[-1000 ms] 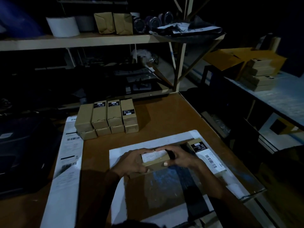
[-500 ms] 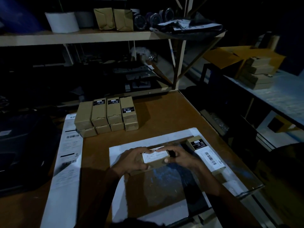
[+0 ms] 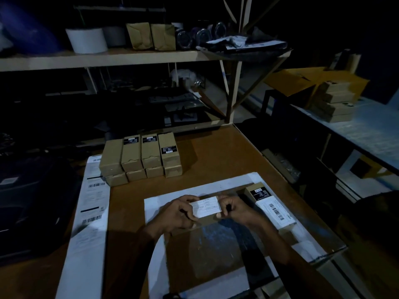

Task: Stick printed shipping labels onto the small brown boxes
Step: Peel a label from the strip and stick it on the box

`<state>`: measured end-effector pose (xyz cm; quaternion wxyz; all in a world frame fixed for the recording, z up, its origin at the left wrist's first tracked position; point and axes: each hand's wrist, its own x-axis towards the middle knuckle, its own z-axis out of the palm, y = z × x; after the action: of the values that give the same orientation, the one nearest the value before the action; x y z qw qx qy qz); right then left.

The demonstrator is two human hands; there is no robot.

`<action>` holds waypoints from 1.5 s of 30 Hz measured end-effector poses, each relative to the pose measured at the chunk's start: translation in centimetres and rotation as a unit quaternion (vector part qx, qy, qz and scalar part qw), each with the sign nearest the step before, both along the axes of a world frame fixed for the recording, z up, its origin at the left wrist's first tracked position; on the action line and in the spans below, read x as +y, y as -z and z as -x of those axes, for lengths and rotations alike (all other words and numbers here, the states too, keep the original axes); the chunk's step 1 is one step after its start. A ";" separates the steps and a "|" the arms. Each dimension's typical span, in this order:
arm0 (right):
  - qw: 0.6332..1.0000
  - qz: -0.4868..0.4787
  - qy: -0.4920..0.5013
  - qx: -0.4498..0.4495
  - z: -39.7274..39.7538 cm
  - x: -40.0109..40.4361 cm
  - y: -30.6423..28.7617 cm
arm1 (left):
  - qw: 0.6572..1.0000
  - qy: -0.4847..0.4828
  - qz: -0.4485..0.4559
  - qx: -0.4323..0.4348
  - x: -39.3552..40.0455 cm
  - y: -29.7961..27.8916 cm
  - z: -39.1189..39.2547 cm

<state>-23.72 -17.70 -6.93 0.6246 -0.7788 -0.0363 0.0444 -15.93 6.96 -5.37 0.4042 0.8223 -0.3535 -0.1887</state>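
From my head view, my left grip (image 3: 179, 214) and right grip (image 3: 234, 209) each pinch an end of the small brown box (image 3: 207, 220), its white shipping label (image 3: 206, 206) facing me. A moment ago the label's far edge stood lifted; now it lies flat between my grips, so I judge this box nearly done. A labelled box (image 3: 269, 203) rests just right of my right grip; the stacked boxes (image 3: 140, 158) wait beyond my left on the desk (image 3: 216, 156).
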 end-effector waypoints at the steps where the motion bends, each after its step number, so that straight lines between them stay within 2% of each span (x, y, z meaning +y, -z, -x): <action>1: 1.000 0.002 0.013 -0.004 0.2 0.1 0.0 | 1.000 0.005 -0.007 -0.009 0.1 0.1 0.0; 4: 0.998 0.031 0.055 -0.022 1.2 0.4 0.2 | 0.999 0.023 -0.027 -0.029 0.3 0.6 -0.5; 7: 0.983 0.139 0.097 -0.071 2.5 2.0 0.3 | 0.999 0.025 -0.026 -0.011 0.2 0.7 -0.6; 12: 0.925 0.358 0.124 0.013 3.8 7.3 -0.9 | 0.998 0.007 0.050 0.049 0.1 0.7 -0.4; 15: 0.901 0.404 0.145 0.059 3.8 10.4 -1.0 | 0.997 -0.045 0.026 0.050 0.0 0.7 0.0; 19: 0.866 0.485 0.122 0.022 3.5 12.7 -0.4 | 0.993 -0.109 0.002 0.037 -0.1 0.9 0.3; 21: 0.844 0.514 0.147 0.028 2.9 11.4 -0.6 | 0.992 -0.122 -0.002 0.044 -0.3 0.6 0.6; 26: 0.815 0.517 0.252 0.069 2.2 7.1 -0.3 | 0.987 -0.160 -0.029 0.020 -1.1 -0.2 1.6; 32: 0.839 0.530 0.114 -0.041 3.0 10.9 0.4 | 0.986 -0.164 -0.036 0.006 -0.8 0.4 1.2; 34: 0.823 0.552 0.110 -0.073 3.0 9.8 0.5 | 0.986 -0.164 -0.038 0.011 -0.9 0.2 1.3; 36: 0.801 0.582 0.126 -0.062 2.7 7.3 0.6 | 0.986 -0.160 -0.040 0.013 -0.9 0.0 1.6; 39: 0.790 0.583 0.191 0.002 2.3 4.4 0.4 | 0.987 -0.156 -0.045 0.003 -1.0 -0.2 1.7; 41: 0.798 0.563 0.214 0.002 2.5 5.6 0.0 | 0.987 -0.155 -0.047 0.006 -1.1 -0.1 1.6; 45: 0.849 0.511 0.130 -0.031 3.9 11.4 0.2 | 0.987 -0.152 -0.046 -0.020 -0.6 0.6 1.2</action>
<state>-27.64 -6.32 -7.10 0.1365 -0.9867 0.0735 -0.0490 -17.13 6.34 -5.99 0.3829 0.8876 -0.2234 -0.1250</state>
